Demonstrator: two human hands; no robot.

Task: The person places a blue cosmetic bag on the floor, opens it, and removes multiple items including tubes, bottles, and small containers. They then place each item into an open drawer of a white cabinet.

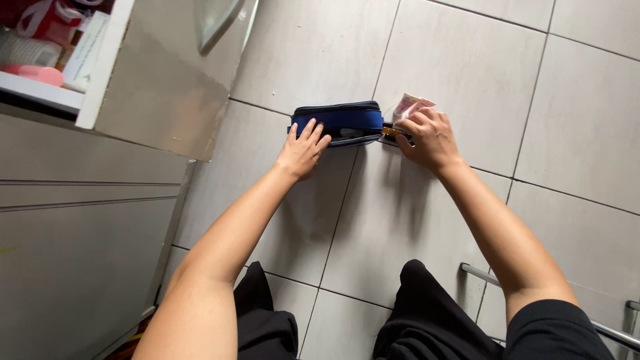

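On the grey tiled floor [427, 220], your left hand [303, 148] presses flat and spread on the blue-and-black zippered fabric pouch [340, 123]; its long axis runs toward your right hand [430, 139], pinched at its end.

- A pouch [337, 124] lies on the floor tiles [467, 60], ahead of the knees.
- The left hand [302, 150] rests on its left end.
- The right hand [430, 139] is at its right end, touching a packet [408, 105].
- An open drawer [100, 67] stands to the left.

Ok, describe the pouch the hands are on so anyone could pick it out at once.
On the pale tiled floor, right of the grey cabinet, lies a blue pouch with dark edging. The left hand presses its near side; the right hand grips its right end. Nothing else there is blue.
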